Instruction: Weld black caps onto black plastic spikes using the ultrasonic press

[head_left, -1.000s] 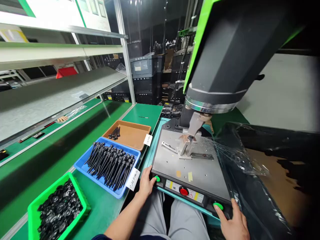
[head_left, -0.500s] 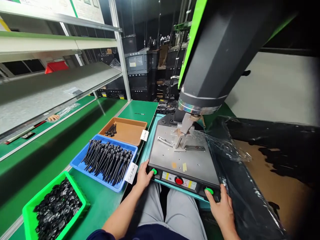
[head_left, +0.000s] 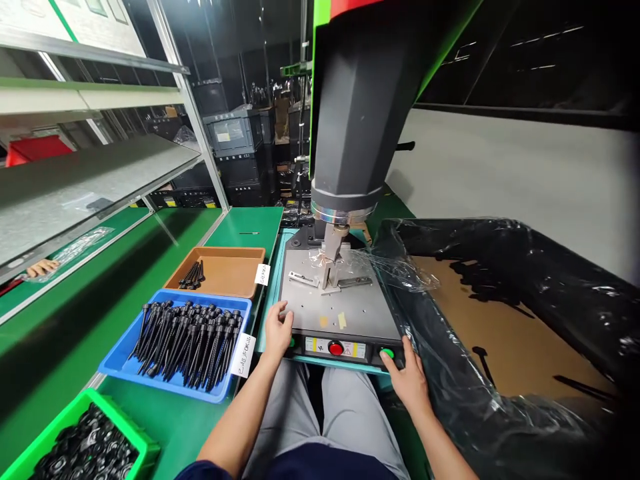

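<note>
Green tabletop (head_left: 180,427) at a factory press station, with both hands at the machine's front.
From the left come a green bin (head_left: 145,448), a blue tray (head_left: 120,358) of black rods and a brown tray (head_left: 233,275). The left hand (head_left: 277,330) lies open on the press base (head_left: 350,313) at its front-left corner. The right hand (head_left: 410,380), also open, has a fingertip on the green button (head_left: 387,353). A plastic-lined box (head_left: 500,333) stands to the right.

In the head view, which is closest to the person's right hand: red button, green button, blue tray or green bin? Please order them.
1. Green button, at the thumb of the right hand.
2. Red button, just to its left.
3. Blue tray, well off to the left.
4. Green bin, farthest left, at the view's lower corner.
</note>
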Tool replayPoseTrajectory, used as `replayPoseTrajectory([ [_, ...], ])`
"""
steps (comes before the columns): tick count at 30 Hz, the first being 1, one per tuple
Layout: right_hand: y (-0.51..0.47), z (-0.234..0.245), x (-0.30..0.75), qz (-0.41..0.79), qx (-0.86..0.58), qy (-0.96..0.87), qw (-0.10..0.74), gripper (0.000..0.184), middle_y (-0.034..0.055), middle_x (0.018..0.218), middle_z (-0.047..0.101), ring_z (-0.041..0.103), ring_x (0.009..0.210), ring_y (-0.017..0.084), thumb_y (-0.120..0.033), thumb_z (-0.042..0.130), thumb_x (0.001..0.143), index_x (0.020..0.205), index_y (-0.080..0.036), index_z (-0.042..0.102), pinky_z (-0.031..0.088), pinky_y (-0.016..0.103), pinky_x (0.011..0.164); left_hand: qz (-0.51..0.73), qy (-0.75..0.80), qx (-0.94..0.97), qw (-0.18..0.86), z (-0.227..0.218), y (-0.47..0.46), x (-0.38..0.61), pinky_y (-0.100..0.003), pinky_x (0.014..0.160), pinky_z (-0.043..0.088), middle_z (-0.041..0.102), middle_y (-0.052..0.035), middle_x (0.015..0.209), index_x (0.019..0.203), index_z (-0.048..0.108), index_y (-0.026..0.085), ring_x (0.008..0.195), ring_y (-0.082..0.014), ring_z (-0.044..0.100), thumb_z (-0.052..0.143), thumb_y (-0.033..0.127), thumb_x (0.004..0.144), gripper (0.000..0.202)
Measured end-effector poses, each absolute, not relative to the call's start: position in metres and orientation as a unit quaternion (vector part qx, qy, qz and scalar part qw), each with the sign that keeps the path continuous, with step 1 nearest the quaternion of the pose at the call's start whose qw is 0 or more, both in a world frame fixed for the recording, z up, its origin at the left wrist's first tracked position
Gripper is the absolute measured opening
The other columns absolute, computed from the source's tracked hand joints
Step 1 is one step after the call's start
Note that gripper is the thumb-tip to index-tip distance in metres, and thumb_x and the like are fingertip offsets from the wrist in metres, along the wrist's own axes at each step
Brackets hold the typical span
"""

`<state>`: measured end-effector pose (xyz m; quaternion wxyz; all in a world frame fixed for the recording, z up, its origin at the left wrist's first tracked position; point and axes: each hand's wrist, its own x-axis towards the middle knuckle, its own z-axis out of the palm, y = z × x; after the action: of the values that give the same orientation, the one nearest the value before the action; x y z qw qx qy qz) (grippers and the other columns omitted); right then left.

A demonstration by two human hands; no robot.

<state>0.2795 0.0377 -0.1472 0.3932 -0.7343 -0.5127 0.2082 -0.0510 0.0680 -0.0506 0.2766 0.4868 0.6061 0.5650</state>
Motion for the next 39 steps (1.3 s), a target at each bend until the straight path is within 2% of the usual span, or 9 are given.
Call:
replayPoseTrajectory([
  [5,0.04,-0.133,0.279,0.211,-0.736,-0.492,0.416,0.083,0.0182,0.127,0.055,0.052,0.119,0.037,-0.07,0.053,0.073,0.136,-0.016,0.05,0.041,0.052,0.1,0.578,0.5,0.487,0.423,-0.002,0.117,-0.029,-0.036,0.093,0.047,0.064,-0.0109,0.112,0.106,0.062,0.018,0.106,-0.0203,0.06,0.07,0.036,0.077,0.035],
  [8,0.043,-0.113,0.272,0.138,-0.7,-0.502,0.489,0.067,0.0181,0.122,0.057,0.054,0.116,0.033,-0.067,0.053,0.077,0.117,-0.014,0.063,0.038,0.049,0.105,0.55,0.46,0.474,0.511,0.021,0.147,-0.02,-0.034,0.088,0.049,0.058,-0.0111,0.122,0.108,0.061,0.02,0.108,-0.02,0.058,0.074,0.038,0.073,0.042],
  [11,0.049,-0.092,0.259,0.111,-0.644,-0.521,0.548,0.05,0.0154,0.119,0.059,0.055,0.114,0.029,-0.058,0.055,0.081,0.107,-0.017,0.066,0.038,0.047,0.106,0.531,0.432,0.445,0.578,0.037,0.174,-0.014,-0.032,0.083,0.05,0.056,-0.0104,0.124,0.109,0.061,0.022,0.104,-0.0185,0.059,0.077,0.039,0.07,0.046],
  [18,0.094,-0.076,0.214,0.447,-0.534,-0.474,0.538,0.047,0.0108,0.092,0.071,0.068,0.084,0.025,-0.051,0.067,0.071,0.103,-0.017,0.065,0.053,0.044,0.084,0.573,0.434,0.371,0.588,0.044,0.204,0.003,-0.025,0.068,0.047,0.065,-0.0039,0.081,0.088,0.061,0.013,0.07,-0.0114,0.064,0.086,0.031,0.057,0.044],
  [21,0.125,-0.068,0.192,0.503,-0.497,-0.478,0.521,0.047,0.0102,0.086,0.071,0.068,0.075,0.023,-0.051,0.063,0.072,0.104,-0.016,0.063,0.055,0.039,0.072,0.598,0.432,0.359,0.572,0.045,0.204,0.009,-0.024,0.066,0.047,0.064,-0.0025,0.074,0.084,0.062,0.012,0.065,-0.0106,0.063,0.087,0.026,0.054,0.041],
  [27,0.181,-0.034,0.165,0.323,-0.537,-0.527,0.574,0.051,0.013,0.098,0.068,0.065,0.086,0.025,-0.049,0.052,0.079,0.115,-0.015,0.061,0.053,0.042,0.079,0.609,0.435,0.367,0.553,0.048,0.2,0.012,-0.025,0.065,0.049,0.064,-0.0024,0.074,0.084,0.063,0.012,0.063,-0.01,0.062,0.084,0.021,0.056,0.036],
  [32,0.214,-0.008,0.153,0.217,-0.531,-0.572,0.586,0.054,0.0174,0.128,0.054,0.055,0.115,0.03,-0.048,0.051,0.082,0.125,-0.017,0.059,0.048,0.045,0.093,0.595,0.421,0.386,0.566,0.054,0.197,0.011,-0.025,0.065,0.049,0.067,-0.0097,0.101,0.095,0.066,0.011,0.065,-0.0086,0.062,0.083,0.017,0.057,0.042],
  [35,0.229,0.001,0.147,0.209,-0.519,-0.612,0.559,0.044,0.0134,0.126,0.058,0.052,0.12,0.028,-0.042,0.054,0.08,0.117,-0.02,0.064,0.041,0.045,0.102,0.589,0.421,0.384,0.574,0.058,0.197,0.011,-0.024,0.064,0.049,0.066,-0.012,0.112,0.104,0.066,0.012,0.065,-0.0082,0.063,0.081,0.016,0.058,0.048],
  [39,0.24,0.013,0.143,0.215,-0.548,-0.615,0.524,0.033,0.0142,0.112,0.065,0.057,0.111,0.029,-0.037,0.054,0.077,0.1,-0.019,0.069,0.043,0.045,0.099,0.589,0.429,0.393,0.561,0.059,0.197,0.012,-0.025,0.064,0.049,0.066,-0.0132,0.115,0.112,0.065,0.011,0.064,-0.0084,0.062,0.079,0.013,0.06,0.054],
])
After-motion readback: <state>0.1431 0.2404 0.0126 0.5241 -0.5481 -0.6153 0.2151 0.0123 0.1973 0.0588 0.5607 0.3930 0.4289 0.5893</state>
